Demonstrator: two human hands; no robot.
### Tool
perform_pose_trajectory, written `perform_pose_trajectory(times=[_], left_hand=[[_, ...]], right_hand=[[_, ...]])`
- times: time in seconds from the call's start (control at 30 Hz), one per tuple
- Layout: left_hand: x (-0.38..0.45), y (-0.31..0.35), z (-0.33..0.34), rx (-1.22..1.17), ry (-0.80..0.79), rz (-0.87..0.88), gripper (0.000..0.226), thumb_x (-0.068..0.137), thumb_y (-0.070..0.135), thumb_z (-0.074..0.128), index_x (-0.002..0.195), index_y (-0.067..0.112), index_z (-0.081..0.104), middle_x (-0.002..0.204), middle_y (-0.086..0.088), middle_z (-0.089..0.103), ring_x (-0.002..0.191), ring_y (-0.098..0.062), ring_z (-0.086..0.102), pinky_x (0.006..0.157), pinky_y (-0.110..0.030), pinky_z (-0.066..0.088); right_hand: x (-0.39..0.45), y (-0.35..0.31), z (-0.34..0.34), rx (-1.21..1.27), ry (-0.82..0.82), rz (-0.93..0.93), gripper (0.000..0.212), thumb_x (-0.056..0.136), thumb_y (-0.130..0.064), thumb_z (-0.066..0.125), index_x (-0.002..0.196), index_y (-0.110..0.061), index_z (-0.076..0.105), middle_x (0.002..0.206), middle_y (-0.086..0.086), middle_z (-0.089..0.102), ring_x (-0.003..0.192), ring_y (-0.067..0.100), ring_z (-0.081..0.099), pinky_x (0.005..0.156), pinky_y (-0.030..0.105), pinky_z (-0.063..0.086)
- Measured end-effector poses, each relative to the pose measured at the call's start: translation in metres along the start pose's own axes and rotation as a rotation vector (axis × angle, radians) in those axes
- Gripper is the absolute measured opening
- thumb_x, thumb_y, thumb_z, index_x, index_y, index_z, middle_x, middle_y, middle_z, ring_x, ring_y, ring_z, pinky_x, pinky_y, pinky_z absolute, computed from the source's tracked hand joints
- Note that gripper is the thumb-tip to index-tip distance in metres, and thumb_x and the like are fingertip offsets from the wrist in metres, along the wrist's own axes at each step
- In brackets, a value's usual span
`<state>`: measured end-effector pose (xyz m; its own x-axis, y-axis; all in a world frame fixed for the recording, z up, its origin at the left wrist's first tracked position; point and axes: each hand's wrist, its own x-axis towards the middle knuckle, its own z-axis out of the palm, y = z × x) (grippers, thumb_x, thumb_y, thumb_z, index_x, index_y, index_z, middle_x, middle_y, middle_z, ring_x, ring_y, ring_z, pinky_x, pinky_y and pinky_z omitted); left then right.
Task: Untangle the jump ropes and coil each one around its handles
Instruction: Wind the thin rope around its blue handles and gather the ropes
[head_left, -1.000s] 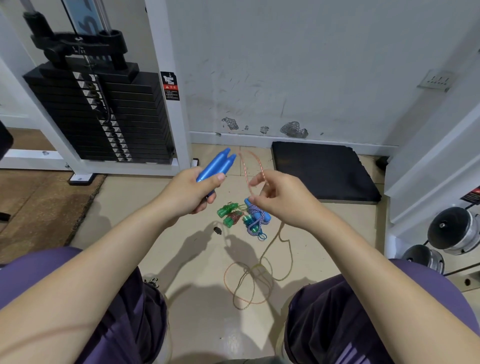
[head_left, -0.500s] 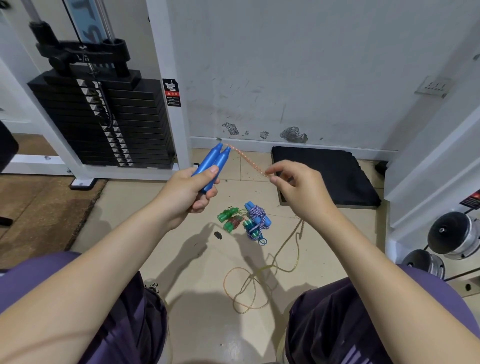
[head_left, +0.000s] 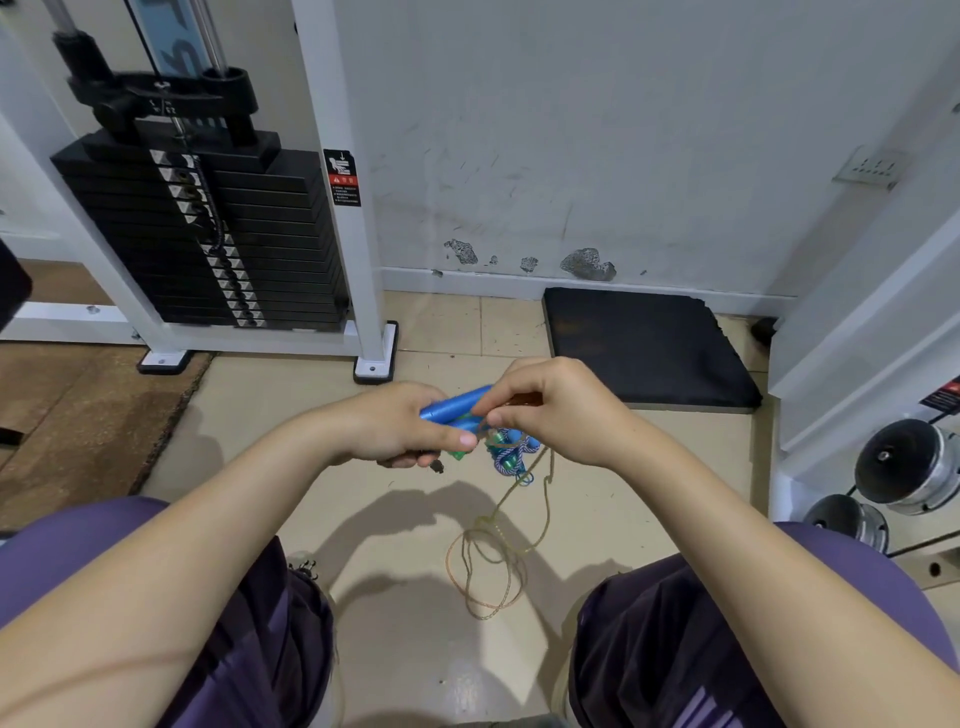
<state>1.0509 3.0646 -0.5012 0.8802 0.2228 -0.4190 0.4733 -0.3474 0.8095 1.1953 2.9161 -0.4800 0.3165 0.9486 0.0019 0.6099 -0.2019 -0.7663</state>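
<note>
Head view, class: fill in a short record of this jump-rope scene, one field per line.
left hand: grips the blue handles
right hand: pinches the orange rope at the handles
loose rope: slack loops on the floor
other ropes: bundle on the floor beyond the hands
backdrop: weight stack, black mat

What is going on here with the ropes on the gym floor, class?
A seated person is winding an orange rope around a pair of blue handles. The left hand grips the handles together, and the right hand pinches the rope beside them. Most of the rope hangs down and lies in loose loops on the floor. Another rope bundle lies beneath the hands.
</note>
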Motion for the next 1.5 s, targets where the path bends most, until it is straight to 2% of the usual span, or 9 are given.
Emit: perform_pose_trajectory(times=[0.27, 0.4, 0.53, 0.63, 0.73, 0.87, 1.0, 1.27, 1.5], left_hand=[[-0.004, 0.009, 0.016, 0.059, -0.138, 0.025, 0.032, 0.090, 0.043, 0.066, 0.097, 0.012, 0.063, 0.058, -0.002, 0.053, 0.045, -0.012, 0.040, 0.046, -0.021, 0.032], [-0.009, 0.015, 0.020, -0.026, -0.141, 0.072, 0.030, 0.085, 0.059, 0.053, 0.072, 0.035, 0.064, 0.058, -0.004, 0.051, 0.041, -0.010, 0.038, 0.045, -0.019, 0.031], [-0.005, 0.011, 0.015, -0.131, -0.075, 0.083, 0.044, 0.098, 0.046, 0.053, 0.093, 0.003, 0.061, 0.058, -0.003, 0.051, 0.045, -0.014, 0.034, 0.045, -0.021, 0.025], [-0.006, 0.010, 0.010, -0.239, -0.099, 0.117, 0.040, 0.093, 0.045, 0.054, 0.094, 0.006, 0.053, 0.060, -0.002, 0.052, 0.049, -0.015, 0.032, 0.045, -0.021, 0.024], [-0.008, 0.010, 0.006, -0.374, -0.108, 0.118, 0.035, 0.089, 0.041, 0.054, 0.100, 0.009, 0.049, 0.061, -0.002, 0.054, 0.047, -0.013, 0.031, 0.045, -0.020, 0.025], [-0.006, 0.009, 0.006, -0.444, 0.026, 0.146, 0.032, 0.088, 0.035, 0.069, 0.095, 0.007, 0.053, 0.065, -0.010, 0.059, 0.046, -0.015, 0.040, 0.042, -0.019, 0.026], [-0.003, 0.009, 0.009, -0.469, 0.171, 0.150, 0.033, 0.081, 0.038, 0.067, 0.097, 0.009, 0.064, 0.072, -0.011, 0.063, 0.047, -0.017, 0.045, 0.041, -0.020, 0.029], [-0.005, 0.010, 0.014, -0.349, 0.056, 0.107, 0.018, 0.103, 0.031, 0.047, 0.095, 0.015, 0.047, 0.074, -0.003, 0.049, 0.052, -0.011, 0.036, 0.046, -0.019, 0.029], [-0.011, 0.014, 0.007, -0.242, -0.031, 0.160, 0.029, 0.103, 0.033, 0.046, 0.099, 0.005, 0.050, 0.075, -0.007, 0.058, 0.049, -0.014, 0.046, 0.046, -0.022, 0.039]], right_hand=[[-0.001, -0.002, 0.005, 0.117, -0.028, -0.052, 0.020, 0.074, -0.005, 0.082, 0.076, -0.011, 0.063, 0.072, -0.002, 0.060, 0.058, 0.002, 0.048, 0.059, 0.015, 0.042], [-0.001, 0.003, 0.005, 0.205, -0.035, -0.019, 0.019, 0.077, -0.005, 0.079, 0.076, -0.010, 0.061, 0.070, 0.001, 0.057, 0.062, 0.008, 0.047, 0.060, 0.018, 0.041], [-0.002, 0.008, -0.001, 0.415, -0.010, 0.068, 0.006, 0.088, -0.013, 0.070, 0.083, -0.011, 0.067, 0.078, 0.004, 0.065, 0.071, 0.011, 0.056, 0.066, 0.022, 0.045], [-0.004, 0.008, -0.007, 0.511, -0.094, 0.087, 0.010, 0.092, -0.016, 0.065, 0.100, -0.010, 0.068, 0.099, 0.020, 0.068, 0.083, 0.017, 0.063, 0.067, 0.024, 0.051], [-0.006, 0.006, -0.009, 0.545, -0.194, 0.115, 0.023, 0.090, -0.012, 0.068, 0.113, -0.013, 0.065, 0.100, 0.016, 0.067, 0.081, 0.024, 0.065, 0.070, 0.034, 0.056], [-0.007, 0.006, -0.009, 0.543, -0.203, 0.129, 0.037, 0.085, -0.007, 0.073, 0.120, -0.014, 0.061, 0.087, 0.008, 0.064, 0.063, 0.019, 0.054, 0.058, 0.026, 0.050], [-0.005, 0.003, -0.005, 0.471, -0.067, 0.100, 0.038, 0.084, -0.005, 0.073, 0.120, -0.014, 0.063, 0.087, -0.002, 0.065, 0.067, 0.008, 0.057, 0.056, 0.020, 0.047], [-0.008, -0.001, -0.010, 0.414, -0.068, 0.089, 0.038, 0.085, -0.007, 0.072, 0.121, -0.013, 0.062, 0.102, 0.001, 0.065, 0.072, 0.001, 0.064, 0.057, 0.014, 0.048], [-0.009, 0.000, -0.013, 0.440, -0.082, 0.092, 0.035, 0.086, -0.001, 0.069, 0.120, -0.008, 0.064, 0.089, -0.004, 0.067, 0.065, -0.002, 0.063, 0.055, 0.013, 0.047]])
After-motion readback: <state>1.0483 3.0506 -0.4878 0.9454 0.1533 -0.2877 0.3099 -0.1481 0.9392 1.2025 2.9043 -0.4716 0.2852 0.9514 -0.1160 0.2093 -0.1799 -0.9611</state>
